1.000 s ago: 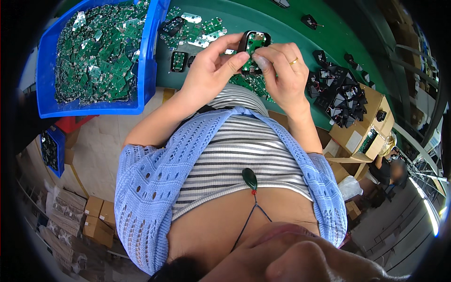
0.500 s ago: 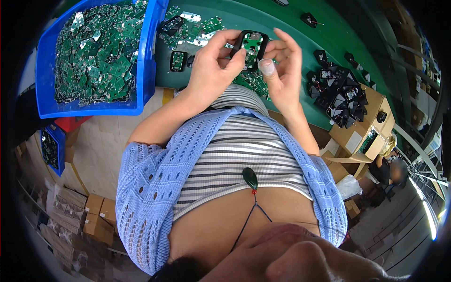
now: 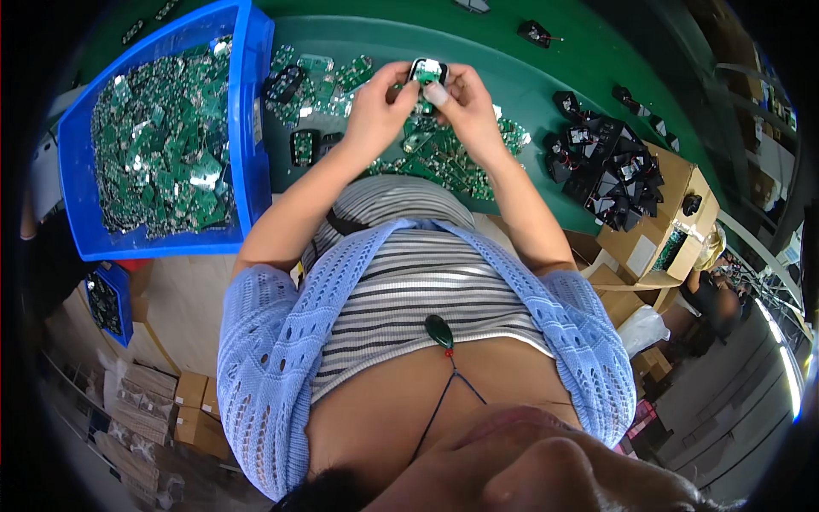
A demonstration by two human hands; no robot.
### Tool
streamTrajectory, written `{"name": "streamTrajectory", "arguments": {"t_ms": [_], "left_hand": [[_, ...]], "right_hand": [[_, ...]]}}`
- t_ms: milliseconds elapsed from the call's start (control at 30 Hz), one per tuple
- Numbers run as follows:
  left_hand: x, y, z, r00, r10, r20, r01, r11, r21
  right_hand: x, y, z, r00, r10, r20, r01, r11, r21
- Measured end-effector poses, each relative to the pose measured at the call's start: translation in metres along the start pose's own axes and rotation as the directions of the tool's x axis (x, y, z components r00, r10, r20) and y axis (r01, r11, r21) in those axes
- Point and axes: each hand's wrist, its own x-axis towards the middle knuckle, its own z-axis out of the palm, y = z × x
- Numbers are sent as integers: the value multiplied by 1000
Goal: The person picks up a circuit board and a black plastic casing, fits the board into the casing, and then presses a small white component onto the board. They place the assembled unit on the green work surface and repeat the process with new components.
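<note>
Top centre of the frame, left hand and right hand are both pinching a small black housing with a green circuit board inside (fingers closed tight), over the green table

We note a glossy blue plastic bin, matt green table covering, shiny green circuit boards, black plastic housings, apparently semi-gloss, brown cardboard box, and an open-knit cloth cardigan.
</note>
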Motion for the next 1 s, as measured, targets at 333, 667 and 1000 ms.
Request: {"name": "streamTrajectory", "arguments": {"t_ms": [333, 667, 1000], "left_hand": [[191, -53, -14, 867, -464, -183, 492, 856, 159], [170, -55, 5, 851, 464, -246, -188, 707, 682], [72, -25, -14, 652, -457, 605, 708, 653, -270]], "right_hand": [[207, 34, -122, 753, 273, -599, -450, 878, -165], [184, 34, -76, 743, -666, -57, 230, 336, -913], [63, 15, -54, 715, -657, 239, 617, 433, -657]]}}
